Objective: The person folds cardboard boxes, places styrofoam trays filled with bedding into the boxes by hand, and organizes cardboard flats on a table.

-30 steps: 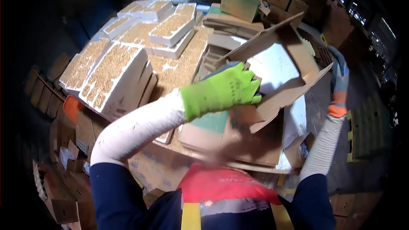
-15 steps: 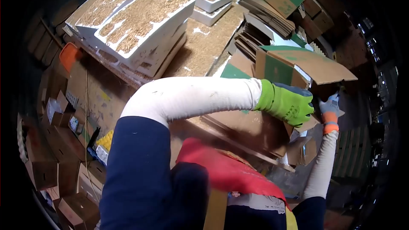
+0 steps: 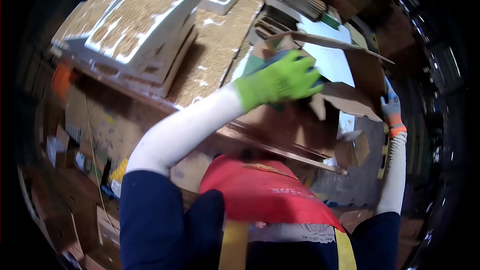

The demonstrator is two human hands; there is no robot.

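Observation:
A brown cardboard box (image 3: 364, 72) with green print stands with its flaps spread at the right of the workbench. My right hand (image 3: 393, 106), in a blue-grey glove with an orange cuff, grips its far right side; part of the fingers is hidden behind the cardboard. My left hand (image 3: 281, 81), in a bright green glove, is over the near left side of the box, fingers apart and slightly blurred. Nothing shows in its grasp. A loose-edged flap (image 3: 350, 101) juts out between my two hands.
White foam trays (image 3: 145, 15) filled with brown grain-like material are stacked at the left on the bench. Folded cardboard sheets (image 3: 295, 0) lie at the back. A wooden bench edge (image 3: 280, 152) runs before me. Boxes (image 3: 60, 195) crowd the floor at left.
My left hand has swung left and away from the box's right end, its fingers spreading. My right hand stays at the right side, slightly higher. The box's flaps have shifted, and the view has turned.

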